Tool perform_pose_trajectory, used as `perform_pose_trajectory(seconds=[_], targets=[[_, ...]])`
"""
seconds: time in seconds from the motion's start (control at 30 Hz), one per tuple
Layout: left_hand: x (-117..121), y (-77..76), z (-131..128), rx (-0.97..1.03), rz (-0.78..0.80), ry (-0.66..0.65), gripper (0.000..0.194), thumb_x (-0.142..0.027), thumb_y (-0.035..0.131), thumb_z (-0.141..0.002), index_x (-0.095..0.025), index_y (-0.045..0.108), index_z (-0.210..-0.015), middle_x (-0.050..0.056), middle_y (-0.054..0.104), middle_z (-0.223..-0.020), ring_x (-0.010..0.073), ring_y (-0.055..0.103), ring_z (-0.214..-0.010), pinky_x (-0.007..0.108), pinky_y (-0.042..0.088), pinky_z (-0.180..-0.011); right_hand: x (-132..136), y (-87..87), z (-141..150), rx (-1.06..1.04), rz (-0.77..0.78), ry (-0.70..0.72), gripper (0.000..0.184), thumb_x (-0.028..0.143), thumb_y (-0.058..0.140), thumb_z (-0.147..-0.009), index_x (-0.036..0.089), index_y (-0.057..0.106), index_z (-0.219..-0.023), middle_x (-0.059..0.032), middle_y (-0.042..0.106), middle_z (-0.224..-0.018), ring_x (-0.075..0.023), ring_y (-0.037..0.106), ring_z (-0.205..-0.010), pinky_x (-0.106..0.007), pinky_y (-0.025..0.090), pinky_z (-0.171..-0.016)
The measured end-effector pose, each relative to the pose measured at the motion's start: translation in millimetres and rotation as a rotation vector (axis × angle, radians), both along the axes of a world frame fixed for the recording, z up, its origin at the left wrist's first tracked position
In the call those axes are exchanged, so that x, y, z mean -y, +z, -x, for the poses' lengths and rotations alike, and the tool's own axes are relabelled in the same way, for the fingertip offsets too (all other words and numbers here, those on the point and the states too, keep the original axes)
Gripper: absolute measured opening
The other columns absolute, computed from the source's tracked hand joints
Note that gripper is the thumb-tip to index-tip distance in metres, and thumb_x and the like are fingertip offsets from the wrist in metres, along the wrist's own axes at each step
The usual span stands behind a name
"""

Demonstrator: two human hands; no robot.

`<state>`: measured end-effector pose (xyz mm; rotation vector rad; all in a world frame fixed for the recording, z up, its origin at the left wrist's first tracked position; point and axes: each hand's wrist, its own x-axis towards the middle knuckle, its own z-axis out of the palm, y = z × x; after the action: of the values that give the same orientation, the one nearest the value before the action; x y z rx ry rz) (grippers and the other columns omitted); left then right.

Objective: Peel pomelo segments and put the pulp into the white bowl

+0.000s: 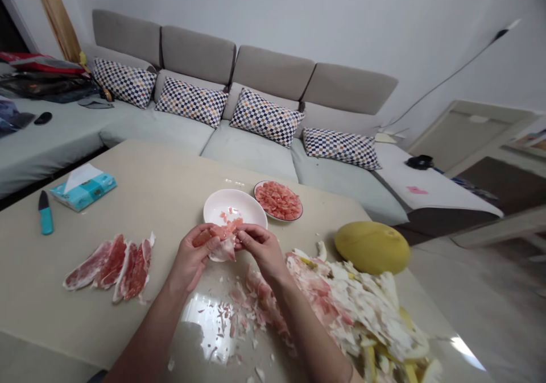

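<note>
My left hand (194,258) and my right hand (260,249) meet over the table, both closed on one pink pomelo segment (222,241) with its white membrane partly pulled away. Just beyond them stands a white bowl (251,204) holding a few bits of flesh. A second plate (278,200), filled with peeled pink pulp, sits behind it to the right. Several unpeeled segments (111,263) lie in a row on the table to the left of my left hand.
A heap of white peel and membrane scraps (362,303) spreads along the table's right side, with a whole yellow pomelo (372,246) behind it. A teal-handled knife (45,215) and tissue pack (83,188) lie far left. A grey sofa (251,144) with checkered cushions runs behind the table.
</note>
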<state>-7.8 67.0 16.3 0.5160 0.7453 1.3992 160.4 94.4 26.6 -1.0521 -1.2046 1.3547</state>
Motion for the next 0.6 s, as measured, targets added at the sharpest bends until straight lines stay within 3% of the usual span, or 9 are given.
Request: perform_pose_trajectory(seconds=[0.17,0.37,0.47,0.6], targets=[[0,-2.6,3,0.076,-0.064,-0.141,0.025,-0.021,0.083,-0.068,-0.016,0.07,-0.089,0.002,0.069,-0.086,0.0129,0.066,-0.077,0.022,0.056,-0.07,3,4.8,-2,0.015,-0.029,0.015,0.028,0.041,0.082,-0.07,0.021,0.076,-0.087,-0.0027,0.072,-0.077,-0.0171,0.066,-0.066,-0.032,0.058,-0.07],[-6,-0.6,11,0.154,-0.082,-0.126,0.023,-0.028,0.084,-0.067,-0.017,0.068,-0.079,0.0,0.063,-0.081,0.0083,0.061,-0.063,0.014,0.053,-0.05,7,14.4,-5,0.328,-0.334,0.034,0.011,0.031,0.07,-0.082,0.022,0.076,-0.081,-0.0056,0.071,-0.085,-0.0182,0.065,-0.071,-0.029,0.055,-0.066],[-6,0.7,16,0.136,-0.082,-0.123,0.021,-0.026,0.084,-0.068,-0.017,0.068,-0.08,0.0,0.064,-0.081,0.0059,0.059,-0.06,0.011,0.051,-0.052,5,15.6,-7,0.38,-0.381,0.054,0.011,0.03,0.068,-0.085,0.022,0.075,-0.083,-0.0059,0.071,-0.085,-0.0182,0.065,-0.072,-0.029,0.056,-0.064],[-4,1.1,17,0.035,-0.052,-0.185,0.029,-0.041,0.075,-0.077,-0.015,0.069,-0.087,0.004,0.069,-0.08,0.0125,0.065,-0.063,0.02,0.054,-0.055,4,17.2,-9,0.403,-0.412,0.041,0.01,0.028,0.066,-0.085,0.023,0.075,-0.087,-0.0065,0.071,-0.089,-0.0198,0.067,-0.079,-0.029,0.056,-0.067]])
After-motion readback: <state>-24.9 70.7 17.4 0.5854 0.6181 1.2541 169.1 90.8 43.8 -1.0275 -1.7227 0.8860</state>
